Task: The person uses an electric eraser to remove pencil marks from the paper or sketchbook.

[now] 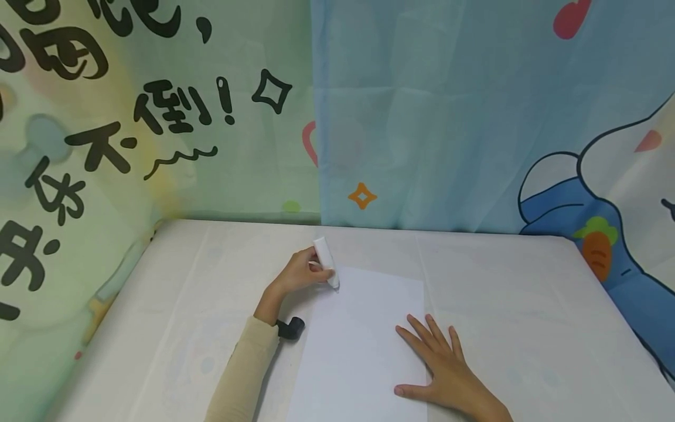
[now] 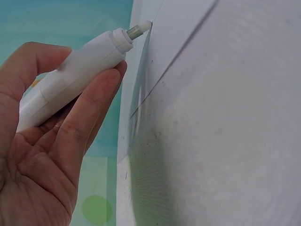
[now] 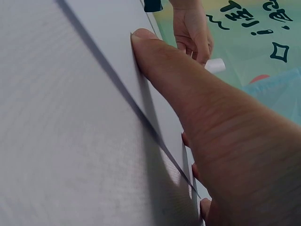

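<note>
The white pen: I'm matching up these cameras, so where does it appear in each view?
Head: the white pen is a little below centre.
Left wrist: the white pen is upper left, tip pointing up and right.
Right wrist: only one end of the white pen shows, upper right.
Shared landmark: the left hand holding it.

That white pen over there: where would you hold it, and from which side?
The white pen is probably best pinched mid-barrel, thumb opposite fingers, coming from the person's left, as the left hand does. The barrel is thick and straight, while the slim, bare tip points down toward the paper, so that end should stay free.
</note>
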A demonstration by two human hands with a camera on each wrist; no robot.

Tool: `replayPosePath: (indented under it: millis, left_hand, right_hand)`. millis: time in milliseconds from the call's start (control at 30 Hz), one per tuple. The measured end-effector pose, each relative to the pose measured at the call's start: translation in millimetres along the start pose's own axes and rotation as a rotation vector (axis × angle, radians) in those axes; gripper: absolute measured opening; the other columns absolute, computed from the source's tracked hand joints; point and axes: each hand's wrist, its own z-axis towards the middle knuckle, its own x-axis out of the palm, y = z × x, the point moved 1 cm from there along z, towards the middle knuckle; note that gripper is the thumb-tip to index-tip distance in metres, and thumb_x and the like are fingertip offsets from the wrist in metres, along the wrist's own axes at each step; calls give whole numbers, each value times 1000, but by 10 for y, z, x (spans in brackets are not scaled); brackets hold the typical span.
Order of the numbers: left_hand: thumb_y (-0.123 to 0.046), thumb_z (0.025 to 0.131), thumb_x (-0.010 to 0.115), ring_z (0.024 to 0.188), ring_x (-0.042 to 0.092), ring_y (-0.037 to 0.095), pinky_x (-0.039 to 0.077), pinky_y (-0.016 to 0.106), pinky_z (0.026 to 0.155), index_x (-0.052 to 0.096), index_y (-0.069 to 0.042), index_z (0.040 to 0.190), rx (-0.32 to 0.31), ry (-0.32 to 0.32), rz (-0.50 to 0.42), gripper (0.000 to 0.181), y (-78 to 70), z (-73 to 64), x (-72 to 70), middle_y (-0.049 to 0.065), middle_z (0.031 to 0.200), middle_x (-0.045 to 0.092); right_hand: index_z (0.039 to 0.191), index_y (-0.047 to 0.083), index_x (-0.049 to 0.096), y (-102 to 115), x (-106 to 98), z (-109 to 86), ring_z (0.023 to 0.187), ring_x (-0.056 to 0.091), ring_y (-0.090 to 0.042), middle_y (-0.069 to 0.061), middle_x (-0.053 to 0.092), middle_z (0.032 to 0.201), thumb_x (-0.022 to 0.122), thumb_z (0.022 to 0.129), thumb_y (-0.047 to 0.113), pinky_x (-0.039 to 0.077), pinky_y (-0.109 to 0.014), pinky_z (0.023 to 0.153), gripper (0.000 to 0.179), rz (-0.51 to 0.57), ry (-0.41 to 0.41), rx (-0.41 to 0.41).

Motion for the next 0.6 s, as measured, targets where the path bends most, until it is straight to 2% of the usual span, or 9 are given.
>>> replayPosePath:
  millis: [600]
  left_hand:
    - [-3, 86, 70, 81, 71, 24, 57, 27, 68, 54, 12, 114, -7, 9, 15, 35, -5, -3, -9, 24, 100, 67]
  right_hand:
    - [148, 23, 39, 11, -7, 6, 145, 9, -44, -12, 27, 158, 74, 68, 67, -8, -70, 109, 98, -11, 0, 4]
